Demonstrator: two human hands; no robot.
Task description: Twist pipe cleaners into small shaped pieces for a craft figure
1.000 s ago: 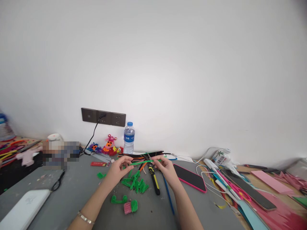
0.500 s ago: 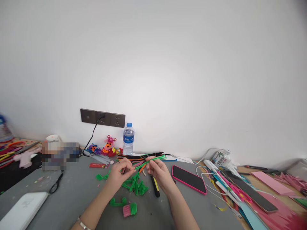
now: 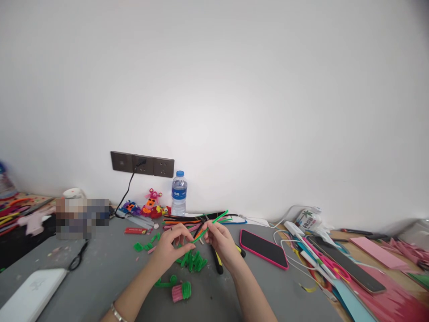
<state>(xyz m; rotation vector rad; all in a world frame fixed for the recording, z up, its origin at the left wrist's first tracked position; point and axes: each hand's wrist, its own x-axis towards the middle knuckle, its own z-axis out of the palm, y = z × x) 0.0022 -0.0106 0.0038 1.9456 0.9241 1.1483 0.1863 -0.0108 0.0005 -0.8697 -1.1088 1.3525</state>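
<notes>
My left hand (image 3: 172,246) and my right hand (image 3: 219,241) meet over the grey table (image 3: 100,277), both pinching one green pipe cleaner (image 3: 214,222). Its free end slants up and to the right, past my right fingers. Under my hands lies a heap of short green pipe-cleaner pieces (image 3: 192,260). A yellow-and-black tool (image 3: 217,264) lies beneath my right hand. A pink and green coiled piece (image 3: 181,291) and a curled green piece (image 3: 166,282) rest nearer to me.
Long black, orange and green pipe cleaners (image 3: 191,219) lie by the wall beside a water bottle (image 3: 178,193) and small craft figures (image 3: 150,208). A pink-cased phone (image 3: 264,248), cables and coloured paper fill the right. Scissors (image 3: 77,260) and a white box (image 3: 30,295) lie left.
My hands have drawn closer together. The green pipe cleaner, level a second ago, has tilted so its right end points upward.
</notes>
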